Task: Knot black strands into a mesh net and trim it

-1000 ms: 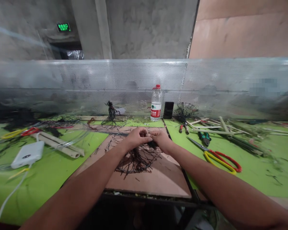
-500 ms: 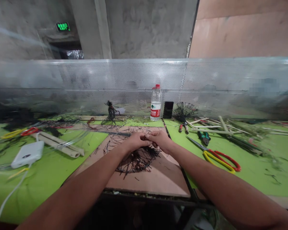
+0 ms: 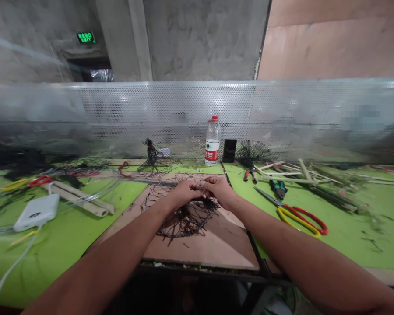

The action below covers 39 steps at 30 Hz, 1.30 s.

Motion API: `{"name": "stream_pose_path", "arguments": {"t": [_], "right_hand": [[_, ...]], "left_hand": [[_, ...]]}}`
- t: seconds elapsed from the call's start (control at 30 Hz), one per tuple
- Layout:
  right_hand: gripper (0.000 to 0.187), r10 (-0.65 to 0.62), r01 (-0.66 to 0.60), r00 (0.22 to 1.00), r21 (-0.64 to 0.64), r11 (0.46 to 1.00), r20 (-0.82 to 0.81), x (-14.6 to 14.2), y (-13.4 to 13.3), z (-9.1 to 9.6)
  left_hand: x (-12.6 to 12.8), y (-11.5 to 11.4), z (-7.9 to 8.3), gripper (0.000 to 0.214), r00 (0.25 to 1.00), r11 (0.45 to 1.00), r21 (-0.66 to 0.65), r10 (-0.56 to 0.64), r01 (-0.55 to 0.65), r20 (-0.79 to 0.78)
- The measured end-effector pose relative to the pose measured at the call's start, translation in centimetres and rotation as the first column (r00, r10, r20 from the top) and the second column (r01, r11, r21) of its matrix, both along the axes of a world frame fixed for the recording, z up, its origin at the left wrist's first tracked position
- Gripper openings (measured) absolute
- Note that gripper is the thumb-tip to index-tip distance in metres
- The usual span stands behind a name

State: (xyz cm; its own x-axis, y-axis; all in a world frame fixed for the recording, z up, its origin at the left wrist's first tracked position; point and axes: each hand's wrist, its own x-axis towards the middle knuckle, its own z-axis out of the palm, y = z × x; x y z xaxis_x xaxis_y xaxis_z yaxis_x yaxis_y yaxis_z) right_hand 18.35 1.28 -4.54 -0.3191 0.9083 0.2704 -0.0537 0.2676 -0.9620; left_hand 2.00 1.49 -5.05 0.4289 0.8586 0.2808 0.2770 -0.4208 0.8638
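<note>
Fingers (image 3: pixel 198 188) of both hands are curling closed, pinching dark fibres (image 3: pixel 187 221) at the top of their ring-shaped tangle on a wooden board (image 3: pixel 200 250). The left hand (image 3: pixel 184 192) and right hand (image 3: pixel 219 190) are touching. A power bank (image 3: pixel 36 212) is lying left of the board; pliers (image 3: pixel 278 189) and scissors (image 3: pixel 298 220) are lying right.

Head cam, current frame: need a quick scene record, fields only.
left hand: over the dark wiry strands, fingertips against the right hand
right hand: beside a tuft of the strands, grip unclear
work surface: plywood board under the strands, on a green mat
right of board: red-and-yellow-handled scissors, green-handled pliers
left of board: white power bank
far edge: plastic water bottle, upright
backdrop: perforated metal screen
people: only this person's hands in view
</note>
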Motion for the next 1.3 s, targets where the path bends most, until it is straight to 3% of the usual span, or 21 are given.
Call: {"name": "stream_pose_path", "arguments": {"t": [0.1, 0.23, 0.37, 0.47, 0.63, 0.83, 0.93, 1.1, 1.3], "right_hand": [[0.03, -0.017, 0.015, 0.997, -0.029, 0.999, -0.072, 0.1, 0.0, 0.3], [0.031, -0.099, 0.101, 0.977, 0.0, 0.995, -0.188, 0.1, 0.2, 0.2], [0.026, -0.117, 0.141, 0.972, 0.107, 0.984, -0.204, -0.2, 0.5, -0.1], [0.024, -0.139, 0.166, 0.977, 0.164, 0.972, -0.162, -0.3, 0.6, -0.2], [0.024, -0.175, 0.187, 0.982, 0.21, 0.96, -0.075, 0.0, 0.6, 0.0], [0.03, -0.091, 0.068, 0.993, 0.249, 0.966, 0.081, 0.7, 1.3, -0.3], [0.025, -0.127, 0.07, 0.978, 0.315, 0.946, 0.164, 1.0, 1.4, -0.1], [0.019, -0.193, -0.044, 0.905, 0.535, 0.844, 0.379, 1.2, 1.2, 0.2], [0.017, -0.281, -0.037, 0.844, 0.572, 0.819, 0.457, 1.3, 1.3, 0.1]], "left_hand": [[0.0, -0.2, 0.3, 0.022, 0.996, 1.0, 0.01, -0.019, 0.018, 0.086], [0.1, -0.8, 1.0, 0.022, 0.973, 0.998, 0.002, 0.053, -0.055, 0.224], [0.2, -1.5, 1.8, 0.02, 0.969, 0.943, 0.257, 0.172, -0.214, 0.175], [0.3, -1.9, 2.3, 0.017, 0.982, 0.924, 0.337, 0.16, -0.183, 0.097], [0.5, -1.8, 2.1, 0.027, 0.957, 0.997, -0.018, 0.073, -0.071, 0.281], [-0.3, -1.0, 1.3, 0.029, 0.903, 0.947, -0.307, 0.051, 0.092, 0.427], [-0.5, -0.7, 1.1, 0.024, 0.895, 0.92, -0.378, 0.081, 0.102, 0.439], [-0.1, -0.6, 0.6, 0.024, 0.89, 0.899, -0.438, 0.187, 0.016, 0.415], [0.3, -0.3, -0.2, 0.028, 0.89, 0.887, -0.459, 0.255, -0.058, 0.379]]}}
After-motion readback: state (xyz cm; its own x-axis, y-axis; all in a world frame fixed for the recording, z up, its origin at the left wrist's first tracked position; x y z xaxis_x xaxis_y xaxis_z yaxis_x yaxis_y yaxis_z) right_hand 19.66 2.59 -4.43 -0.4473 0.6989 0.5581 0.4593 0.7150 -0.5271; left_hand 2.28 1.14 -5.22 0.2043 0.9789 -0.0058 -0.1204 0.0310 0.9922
